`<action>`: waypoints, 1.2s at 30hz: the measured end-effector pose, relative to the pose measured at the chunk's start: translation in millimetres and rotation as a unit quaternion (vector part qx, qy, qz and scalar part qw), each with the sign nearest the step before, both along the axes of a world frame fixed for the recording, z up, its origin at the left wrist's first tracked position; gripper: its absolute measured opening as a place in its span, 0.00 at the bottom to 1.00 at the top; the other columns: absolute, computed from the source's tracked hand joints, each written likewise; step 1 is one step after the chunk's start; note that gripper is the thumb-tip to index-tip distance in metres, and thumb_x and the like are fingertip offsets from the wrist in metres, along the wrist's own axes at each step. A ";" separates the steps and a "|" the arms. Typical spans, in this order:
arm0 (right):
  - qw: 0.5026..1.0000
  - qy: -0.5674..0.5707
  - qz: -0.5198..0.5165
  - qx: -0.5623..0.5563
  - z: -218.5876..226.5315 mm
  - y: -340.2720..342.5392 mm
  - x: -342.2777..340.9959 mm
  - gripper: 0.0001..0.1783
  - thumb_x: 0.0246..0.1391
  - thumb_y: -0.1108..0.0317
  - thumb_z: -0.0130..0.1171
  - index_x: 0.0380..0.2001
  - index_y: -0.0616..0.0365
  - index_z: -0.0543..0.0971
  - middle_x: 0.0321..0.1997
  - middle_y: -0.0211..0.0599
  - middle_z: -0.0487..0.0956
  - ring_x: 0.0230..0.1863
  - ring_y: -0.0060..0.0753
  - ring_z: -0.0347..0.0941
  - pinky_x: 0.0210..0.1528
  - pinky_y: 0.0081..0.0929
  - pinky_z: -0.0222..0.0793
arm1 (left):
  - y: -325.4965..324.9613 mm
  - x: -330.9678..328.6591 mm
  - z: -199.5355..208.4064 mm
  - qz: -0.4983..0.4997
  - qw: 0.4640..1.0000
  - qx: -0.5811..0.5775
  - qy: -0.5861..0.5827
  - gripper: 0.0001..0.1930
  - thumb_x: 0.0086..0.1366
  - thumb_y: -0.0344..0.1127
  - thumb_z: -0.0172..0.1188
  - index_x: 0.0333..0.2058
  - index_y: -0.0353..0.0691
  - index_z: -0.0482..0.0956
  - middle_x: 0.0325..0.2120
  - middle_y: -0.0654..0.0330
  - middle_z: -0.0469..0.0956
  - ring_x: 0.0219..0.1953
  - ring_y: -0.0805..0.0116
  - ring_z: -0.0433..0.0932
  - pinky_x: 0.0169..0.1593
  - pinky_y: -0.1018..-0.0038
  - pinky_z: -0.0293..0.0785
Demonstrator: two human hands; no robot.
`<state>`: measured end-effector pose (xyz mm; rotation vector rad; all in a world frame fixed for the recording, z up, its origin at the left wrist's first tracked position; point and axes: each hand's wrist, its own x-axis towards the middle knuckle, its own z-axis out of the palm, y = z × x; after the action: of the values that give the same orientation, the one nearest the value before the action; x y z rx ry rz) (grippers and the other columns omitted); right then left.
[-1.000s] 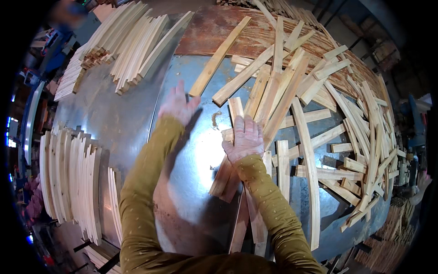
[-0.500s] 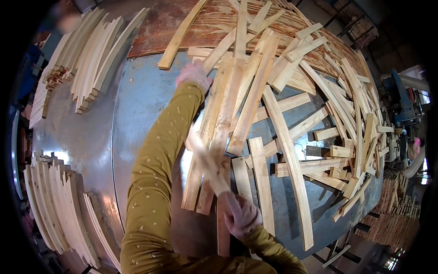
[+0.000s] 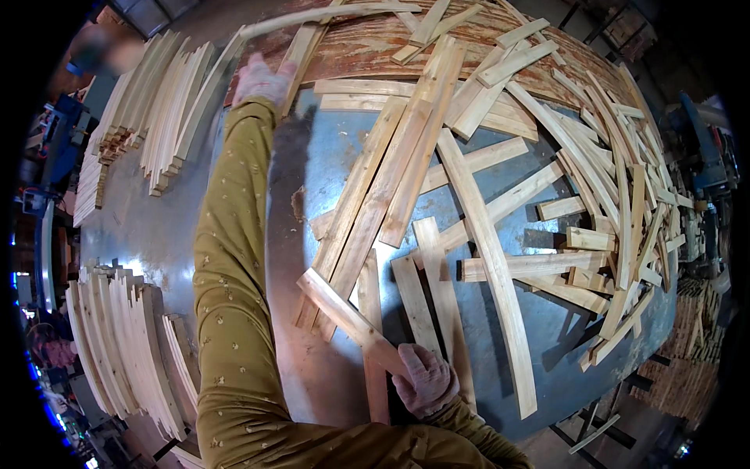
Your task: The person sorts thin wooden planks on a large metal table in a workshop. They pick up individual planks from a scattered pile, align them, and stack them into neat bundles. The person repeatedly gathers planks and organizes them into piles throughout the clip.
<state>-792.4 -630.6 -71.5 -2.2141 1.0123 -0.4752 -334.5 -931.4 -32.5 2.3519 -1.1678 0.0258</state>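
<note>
Wood in the form of a short plank (image 3: 344,310) slants across the near middle of the desk (image 3: 332,148), its far end over the lower ends of some long overlapping planks (image 3: 391,184). The right grip (image 3: 426,381) is closed round its near end, fingers over the top; whether the thumb bears underneath cannot be told. Held at one end only, the piece could twist or dip, and its free end could snag on the long planks and drag them askew. Farther out, the left grip (image 3: 264,80) is spread wide at full reach, just beside a slanted plank (image 3: 303,66); whether the two touch cannot be made out. A long strip (image 3: 328,14) lies crosswise beyond those fingers, over the slanted plank's upper end, so a pull on that plank could swing the strip round or tip it. The outstretched sleeve (image 3: 234,234) could also brush a stack if it swept left: one stands at far left (image 3: 129,113), another at near left (image 3: 125,344). To the right, planks cross in a loose heap (image 3: 621,187), where tugging one from below could make the others slide.
</note>
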 end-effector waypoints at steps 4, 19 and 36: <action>0.984 0.009 -0.097 -0.147 -0.3 -70.8 20.6 0.30 0.57 0.66 0.62 0.60 0.69 0.68 0.56 0.55 0.75 0.48 0.59 0.76 0.46 0.46 0.75 | 30.1 -102.4 -46.3 -0.201 0.948 0.203 0.139 0.52 0.58 0.68 0.59 0.65 0.27 0.57 0.62 0.37 0.66 0.60 0.41 0.71 0.61 0.57 0.69; 0.875 -0.257 -0.236 0.335 -18.4 -176.4 132.5 0.31 0.59 0.65 0.62 0.63 0.63 0.67 0.58 0.48 0.77 0.55 0.43 0.76 0.57 0.31 0.71 | 142.9 -188.4 15.3 -0.332 0.750 0.040 0.571 0.41 0.48 0.35 0.66 0.63 0.34 0.66 0.47 0.55 0.78 0.45 0.65 0.76 0.52 0.72 0.72; 0.932 -0.238 -0.175 0.209 1.7 11.5 17.7 0.32 0.64 0.66 0.55 0.67 0.67 0.59 0.58 0.49 0.75 0.59 0.41 0.73 0.62 0.31 0.67 | 322.2 -137.3 -24.0 0.026 0.545 -0.172 0.820 0.13 0.62 0.31 0.57 0.44 0.33 0.71 0.30 0.48 0.78 0.28 0.56 0.79 0.31 0.63 0.79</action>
<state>-774.6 -619.1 -69.8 -1.4478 1.1139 -0.8219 -471.8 -609.2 -56.5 1.0200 -0.0032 -1.4230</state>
